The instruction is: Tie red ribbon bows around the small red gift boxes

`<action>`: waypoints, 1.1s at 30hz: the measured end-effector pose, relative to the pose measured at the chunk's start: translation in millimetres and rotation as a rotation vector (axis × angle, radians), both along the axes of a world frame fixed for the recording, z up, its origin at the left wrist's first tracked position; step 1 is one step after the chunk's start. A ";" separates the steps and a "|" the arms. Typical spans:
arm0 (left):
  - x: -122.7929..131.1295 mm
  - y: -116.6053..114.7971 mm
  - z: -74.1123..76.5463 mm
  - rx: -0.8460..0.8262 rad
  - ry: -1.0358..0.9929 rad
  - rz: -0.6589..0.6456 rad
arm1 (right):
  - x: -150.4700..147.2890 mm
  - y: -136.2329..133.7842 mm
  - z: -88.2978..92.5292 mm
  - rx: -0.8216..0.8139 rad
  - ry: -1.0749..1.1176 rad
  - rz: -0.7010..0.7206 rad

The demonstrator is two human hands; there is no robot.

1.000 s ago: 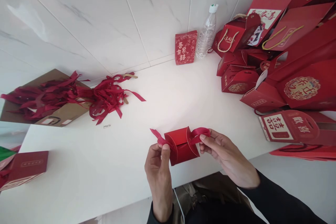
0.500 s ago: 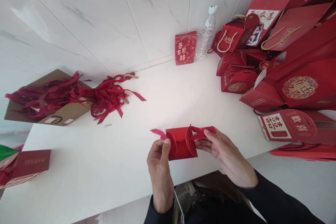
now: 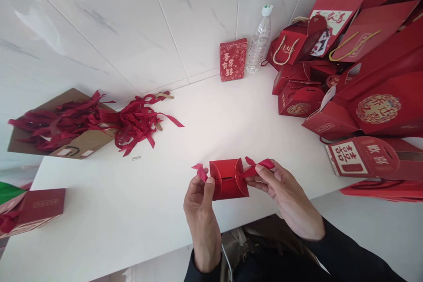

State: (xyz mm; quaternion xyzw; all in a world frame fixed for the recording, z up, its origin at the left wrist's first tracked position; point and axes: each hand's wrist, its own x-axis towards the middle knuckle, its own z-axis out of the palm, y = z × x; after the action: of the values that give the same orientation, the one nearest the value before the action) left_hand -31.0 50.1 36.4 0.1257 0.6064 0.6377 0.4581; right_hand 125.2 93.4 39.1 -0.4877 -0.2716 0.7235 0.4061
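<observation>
Near the table's front edge is a small red gift box (image 3: 229, 188) with curved end flaps. A pinkish-red ribbon (image 3: 263, 167) comes out at both of its ends. My left hand (image 3: 202, 200) is closed at the box's left end, with the thumb on top and a ribbon tail sticking up past the fingertips. At the right end, my right hand (image 3: 280, 189) pinches the other ribbon tail between thumb and forefinger. Its remaining fingers curl beneath, beside the box. The ribbon's middle stretch is hidden inside the box.
A cardboard box (image 3: 92, 143) of red ribbons stands at the left, with a loose ribbon pile (image 3: 139, 119) beside it. A red carton (image 3: 233, 59) and a plastic bottle (image 3: 260, 42) stand by the wall. Many red gift boxes (image 3: 300, 99) crowd the right side. Another box (image 3: 39, 207) sits far left.
The ribbon tail at the left now stands more upright above my left fingers. On the right, the tail has shifted slightly and its loose end points up. The box stays nearly in place.
</observation>
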 end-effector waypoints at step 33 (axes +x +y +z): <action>-13.2 -3.4 -12.2 -0.153 0.139 0.035 | -2.4 -1.7 0.4 -0.021 -0.005 -0.014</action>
State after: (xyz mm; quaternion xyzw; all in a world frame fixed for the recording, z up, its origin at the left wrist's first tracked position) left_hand -44.2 46.7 24.2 0.1236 0.6856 0.5874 0.4118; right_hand 122.8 91.7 39.6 -0.4958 -0.2616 0.7222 0.4052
